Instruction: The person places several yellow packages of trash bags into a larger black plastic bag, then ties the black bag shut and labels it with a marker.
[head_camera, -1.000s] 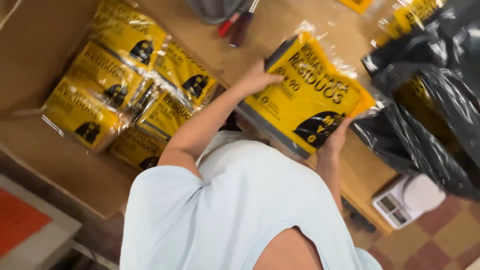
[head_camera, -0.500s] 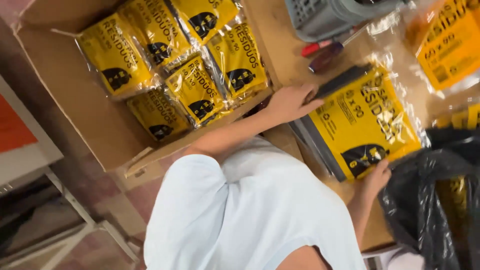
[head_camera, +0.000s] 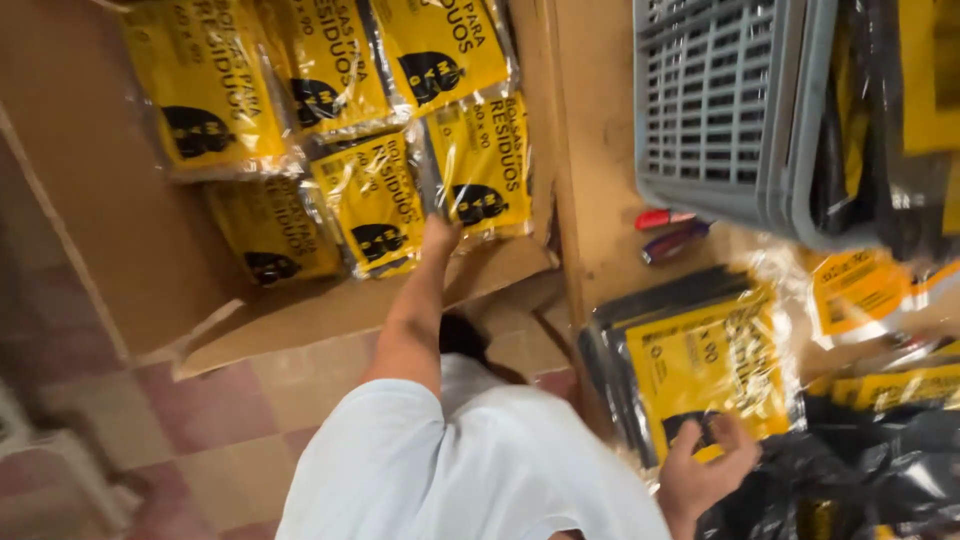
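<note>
Currently: left hand (head_camera: 440, 235) reaching into cardboard box (head_camera: 120, 240), fingers closed on edge of yellow bag pack (head_camera: 482, 165) in box's near row. Right hand (head_camera: 705, 465) loosely open, fingertips resting on second yellow pack (head_camera: 712, 365) on counter (head_camera: 600, 150), beside grey crate (head_camera: 720, 100). Advice: seat pack flat, edges flush w/ neighbours; steady counter pack.

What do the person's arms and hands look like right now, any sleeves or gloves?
Both hands are bare, with no gloves. The left hand ends a bare forearm; the arm is uncovered up to a short sleeve of the light blue shirt. The right hand is bare too; its arm is mostly out of view. No watch, rings or markings can be made out.
</note>
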